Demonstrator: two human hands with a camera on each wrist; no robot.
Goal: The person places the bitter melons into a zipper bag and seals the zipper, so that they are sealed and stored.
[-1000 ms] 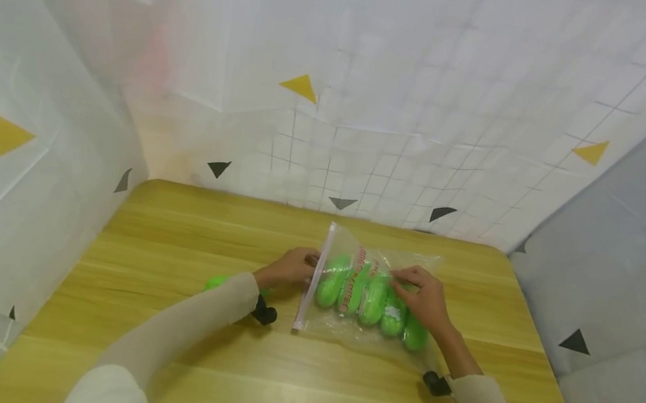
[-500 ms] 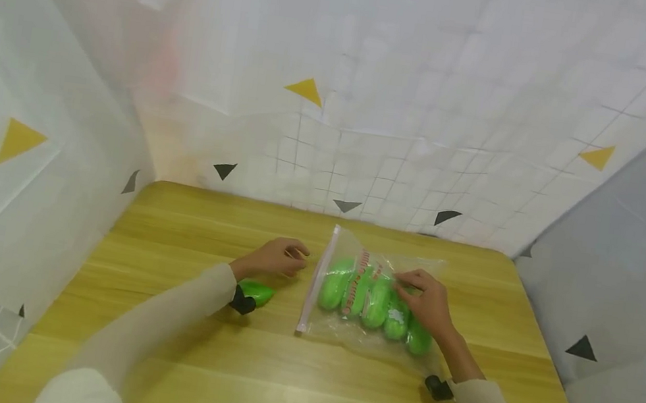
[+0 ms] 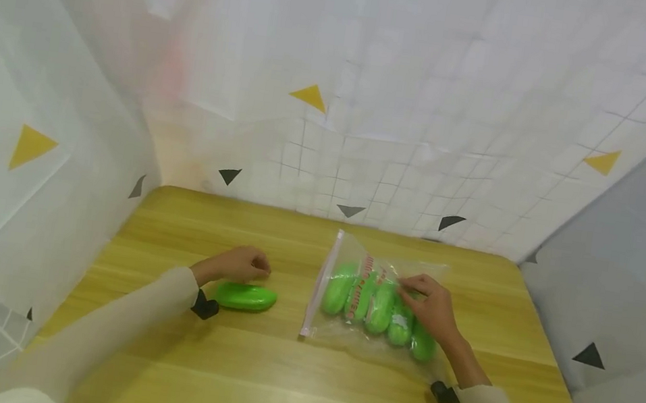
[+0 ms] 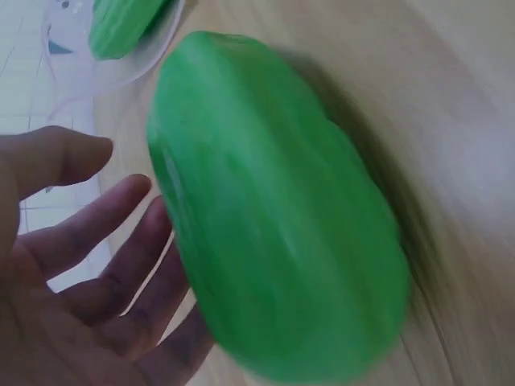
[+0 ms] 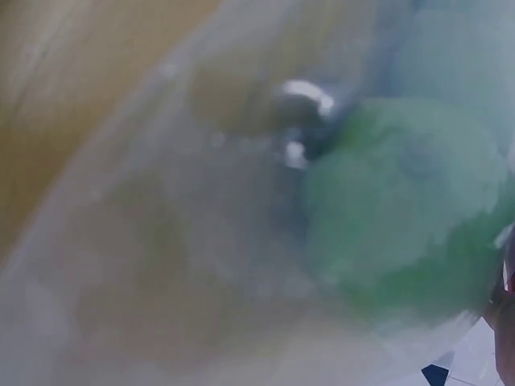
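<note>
A smooth green cucumber (image 3: 246,297), perhaps a toy, lies on the wooden table left of the bag. My left hand (image 3: 238,264) is just beyond it, thumb and fingers apart and loosely bent. In the left wrist view the cucumber (image 4: 282,217) looms large beside the fingers (image 4: 121,273), which hold nothing. To the right, a clear zip bag (image 3: 336,331) with red print lies flat, its pale zip edge facing left. Several green cucumbers (image 3: 380,308) sit side by side inside. My right hand (image 3: 431,311) pinches the bag's upper film; its wrist view is mostly blurred plastic.
The wooden table (image 3: 286,387) reaches back to a white patterned sheet (image 3: 257,145) hung behind it. More sheeting (image 3: 642,291) closes off the right side, and a similar sheet (image 3: 52,213) the left. A dark wrist camera (image 3: 205,306) juts out near the loose cucumber.
My left hand has left the bag's zip edge and moved left to the loose cucumber, uncovering it. The right hand keeps its place on the bag. The head view has shifted slightly.
</note>
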